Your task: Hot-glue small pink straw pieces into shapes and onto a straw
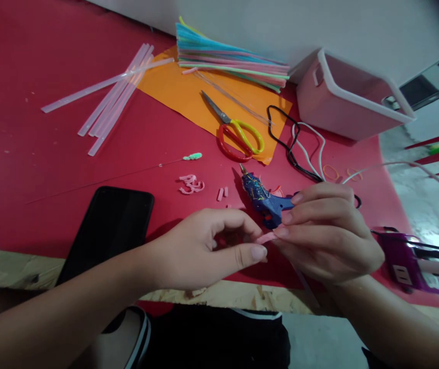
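Between my two hands, near the table's front edge, is a short pink strip of pipe cleaner [266,238]. My left hand [207,248] pinches one end of it between thumb and fingers. The fingertips of my right hand [327,233] close on the other end. Just beyond them lies a blue glue gun [263,197], its nozzle pointing away to the left. Curled pink pieces [191,184] and short pink bits [220,194] rest on the red table to its left. A thin wire with a green fuzzy tip [192,156] lies further left.
Scissors [238,136] with red and yellow handles lie partly on an orange sheet [165,89]. Pipe cleaners [227,56], glue sticks [115,97] and a pink bin [334,100] stand or lie behind. A black phone [109,220] is at left, a purple power strip [399,261] at right.
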### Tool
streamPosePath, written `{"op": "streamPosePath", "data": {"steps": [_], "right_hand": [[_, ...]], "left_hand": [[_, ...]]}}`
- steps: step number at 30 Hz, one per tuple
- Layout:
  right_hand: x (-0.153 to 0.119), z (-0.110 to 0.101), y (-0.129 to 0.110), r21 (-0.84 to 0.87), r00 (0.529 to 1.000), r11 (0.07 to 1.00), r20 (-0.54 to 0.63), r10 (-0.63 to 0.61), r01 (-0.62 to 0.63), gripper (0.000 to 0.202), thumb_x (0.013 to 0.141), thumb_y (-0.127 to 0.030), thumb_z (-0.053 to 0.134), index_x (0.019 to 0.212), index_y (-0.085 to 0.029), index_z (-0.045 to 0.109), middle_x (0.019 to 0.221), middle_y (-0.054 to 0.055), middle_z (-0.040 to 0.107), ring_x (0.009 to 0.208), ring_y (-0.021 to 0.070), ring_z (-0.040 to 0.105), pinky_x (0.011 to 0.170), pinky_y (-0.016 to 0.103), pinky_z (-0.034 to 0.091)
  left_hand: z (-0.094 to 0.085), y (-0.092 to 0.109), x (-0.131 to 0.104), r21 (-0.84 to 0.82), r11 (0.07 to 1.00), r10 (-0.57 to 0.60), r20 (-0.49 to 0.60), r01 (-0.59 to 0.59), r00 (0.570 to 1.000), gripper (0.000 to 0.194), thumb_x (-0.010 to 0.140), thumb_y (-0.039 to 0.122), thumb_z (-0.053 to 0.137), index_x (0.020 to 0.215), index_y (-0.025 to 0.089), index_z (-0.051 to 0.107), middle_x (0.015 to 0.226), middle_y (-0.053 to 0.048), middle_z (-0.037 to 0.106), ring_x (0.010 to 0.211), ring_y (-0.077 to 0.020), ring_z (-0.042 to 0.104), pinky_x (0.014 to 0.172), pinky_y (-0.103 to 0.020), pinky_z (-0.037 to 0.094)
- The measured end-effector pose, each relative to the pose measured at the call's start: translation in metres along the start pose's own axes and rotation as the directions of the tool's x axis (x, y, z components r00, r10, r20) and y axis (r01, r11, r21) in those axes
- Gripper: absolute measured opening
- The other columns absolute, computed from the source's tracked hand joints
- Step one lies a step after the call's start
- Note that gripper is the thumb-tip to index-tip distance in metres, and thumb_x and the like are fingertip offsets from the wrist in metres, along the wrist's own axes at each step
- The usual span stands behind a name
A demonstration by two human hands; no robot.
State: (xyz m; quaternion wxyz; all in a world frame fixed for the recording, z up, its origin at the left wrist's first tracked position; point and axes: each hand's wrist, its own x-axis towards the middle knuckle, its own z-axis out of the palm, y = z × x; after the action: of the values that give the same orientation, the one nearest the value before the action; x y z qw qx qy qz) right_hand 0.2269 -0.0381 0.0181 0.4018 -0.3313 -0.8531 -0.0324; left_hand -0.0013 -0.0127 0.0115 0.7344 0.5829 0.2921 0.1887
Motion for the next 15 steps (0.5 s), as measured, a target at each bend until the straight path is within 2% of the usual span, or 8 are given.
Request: {"op": "streamPosePath", "data": {"steps": [3,6,9,11,13,14,15], "right_hand": [[-0.001,0.000,0.000,0.006,1.000,1.000,-0.005,-0.004,0.004,0.012,0.084,-0.018,0.076,0.092,-0.025,0.071,0.083,0.001,0.067,0.084,0.0200,0.062,0.074,0.041,0.054],[-0.002,0.001,0.001,0.010,1.000,1.000,-0.002,0.012,-0.012,0.014,0.083,-0.019,0.077,0.092,-0.027,0.071,0.084,0.000,0.068,0.086,0.0197,0.062,0.075,0.039,0.053],[-0.004,0.003,0.005,0.023,0.997,1.000,0.080,0.018,-0.020,0.020,0.082,-0.016,0.077,0.097,-0.028,0.071,0.088,0.001,0.072,0.089,0.0206,0.065,0.078,0.040,0.053],[-0.005,0.003,0.009,-0.012,0.991,1.000,0.128,0.024,-0.023,0.026,0.081,-0.013,0.076,0.102,-0.027,0.070,0.090,0.001,0.074,0.090,0.0210,0.066,0.080,0.041,0.053],[-0.006,0.001,0.016,-0.090,0.991,0.995,0.119,0.054,-0.043,0.030,0.081,-0.009,0.075,0.105,-0.026,0.069,0.091,0.002,0.074,0.088,0.0207,0.067,0.082,0.041,0.053],[-0.006,-0.002,0.020,-0.135,0.991,0.989,0.105,0.081,-0.066,0.031,0.080,-0.008,0.073,0.105,-0.025,0.068,0.092,0.003,0.073,0.088,0.0211,0.067,0.084,0.041,0.053],[-0.006,-0.005,0.025,-0.172,0.988,0.981,0.104,0.113,-0.094,0.031,0.080,-0.007,0.071,0.106,-0.024,0.068,0.094,0.004,0.073,0.088,0.0217,0.067,0.084,0.041,0.053]], "left_hand": [[-0.001,0.001,0.000,-0.043,0.999,-0.012,0.028,0.013,1.000,0.008,0.090,0.027,0.064,0.087,0.019,0.065,0.082,-0.004,0.074,0.078,-0.0190,0.072,0.069,-0.031,0.060],[-0.001,0.001,0.001,-0.075,0.997,0.008,0.054,-0.004,0.999,0.009,0.093,0.022,0.061,0.084,0.018,0.063,0.082,-0.005,0.075,0.079,-0.0166,0.073,0.076,-0.030,0.060],[-0.002,0.001,0.002,-0.009,0.999,0.048,0.031,-0.048,0.998,0.012,0.094,0.020,0.058,0.082,0.018,0.062,0.080,-0.003,0.074,0.077,-0.0136,0.072,0.074,-0.025,0.058],[-0.005,0.005,0.002,0.110,0.990,0.089,-0.019,-0.087,0.996,0.012,0.093,0.021,0.058,0.083,0.018,0.062,0.079,-0.001,0.073,0.074,-0.0124,0.070,0.070,-0.022,0.056],[-0.013,0.012,0.000,0.327,0.937,0.157,-0.088,-0.120,0.984,0.012,0.093,0.020,0.057,0.084,0.018,0.064,0.075,0.001,0.071,0.067,-0.0116,0.067,0.061,-0.020,0.051],[-0.018,0.017,-0.002,0.481,0.865,0.221,-0.115,-0.140,0.969,0.012,0.093,0.021,0.056,0.086,0.019,0.066,0.071,0.002,0.069,0.061,-0.0113,0.063,0.055,-0.020,0.047],[-0.025,0.022,-0.004,0.639,0.757,0.289,-0.135,-0.140,0.948,0.015,0.094,0.024,0.056,0.085,0.020,0.067,0.067,0.003,0.066,0.057,-0.0118,0.060,0.052,-0.022,0.042]]}}
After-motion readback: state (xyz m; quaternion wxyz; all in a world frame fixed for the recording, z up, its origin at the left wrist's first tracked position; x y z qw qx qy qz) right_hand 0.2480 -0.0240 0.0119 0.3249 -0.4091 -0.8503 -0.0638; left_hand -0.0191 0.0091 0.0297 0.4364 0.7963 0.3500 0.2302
